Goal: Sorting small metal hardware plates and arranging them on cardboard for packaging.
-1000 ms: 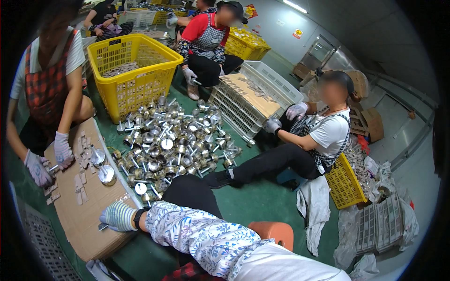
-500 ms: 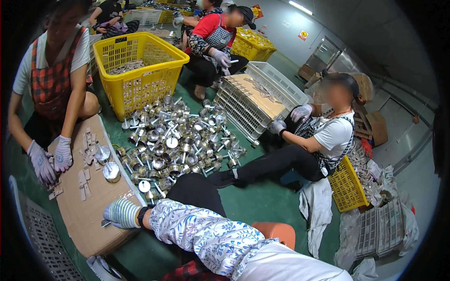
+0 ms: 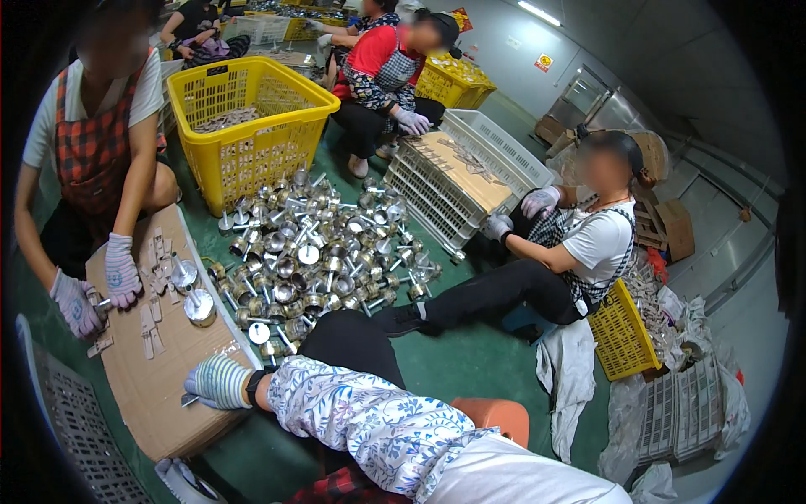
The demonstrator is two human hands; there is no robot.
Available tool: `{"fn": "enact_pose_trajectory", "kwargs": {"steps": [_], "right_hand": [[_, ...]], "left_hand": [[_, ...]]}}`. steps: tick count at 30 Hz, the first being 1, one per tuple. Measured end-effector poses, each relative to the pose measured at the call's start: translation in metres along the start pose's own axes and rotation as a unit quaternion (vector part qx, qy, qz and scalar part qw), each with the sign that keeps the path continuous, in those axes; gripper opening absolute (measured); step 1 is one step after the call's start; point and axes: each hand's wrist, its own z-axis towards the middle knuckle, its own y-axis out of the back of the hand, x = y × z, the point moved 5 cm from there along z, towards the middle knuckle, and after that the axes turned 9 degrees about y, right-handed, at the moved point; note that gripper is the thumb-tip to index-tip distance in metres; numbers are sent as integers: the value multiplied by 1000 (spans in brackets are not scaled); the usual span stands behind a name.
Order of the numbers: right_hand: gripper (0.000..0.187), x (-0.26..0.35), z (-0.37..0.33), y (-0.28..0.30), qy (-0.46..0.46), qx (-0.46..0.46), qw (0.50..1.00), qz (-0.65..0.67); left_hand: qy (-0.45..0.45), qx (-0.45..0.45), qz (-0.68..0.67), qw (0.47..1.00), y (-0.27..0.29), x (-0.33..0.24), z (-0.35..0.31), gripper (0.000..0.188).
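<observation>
My right hand (image 3: 220,382), in a striped knit glove, rests low on the near part of a cardboard sheet (image 3: 168,395). Its fingers are curled closed round a small flat metal piece (image 3: 190,401), whose end sticks out. Up the sheet stand two round metal cups with stems (image 3: 200,308), beside several small flat pale strips (image 3: 151,332). Outside the frame is my left hand. Across the sheet, a co-worker's gloved hands (image 3: 101,290) work at its far-left edge, one holding a small metal part.
A big heap of stemmed metal cups (image 3: 327,260) covers the floor beyond the sheet. Behind it stands a yellow crate (image 3: 252,143). Two co-workers sit round stacked grey crates (image 3: 453,185) at the right. A grey crate (image 3: 75,420) flanks the sheet at left.
My right hand stays put. The co-worker at left has shifted both hands, one now gripping a small metal part. The person in red has lowered a hand to the grey crates.
</observation>
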Motion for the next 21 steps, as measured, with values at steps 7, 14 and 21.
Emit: {"fn": "enact_pose_trajectory", "kwargs": {"steps": [7,14,21], "right_hand": [[15,1,1,0,0,-10,1000,3],[15,-1,1,-2,1,-15,1000,1],[16,0,1,-1,2,2,1000,6]], "left_hand": [[-14,-15,33,999,-2,4,-1,44],[-8,-31,12,999,-1,2,-1,43],[-43,-55,4,998,7,-6,1,39]]}}
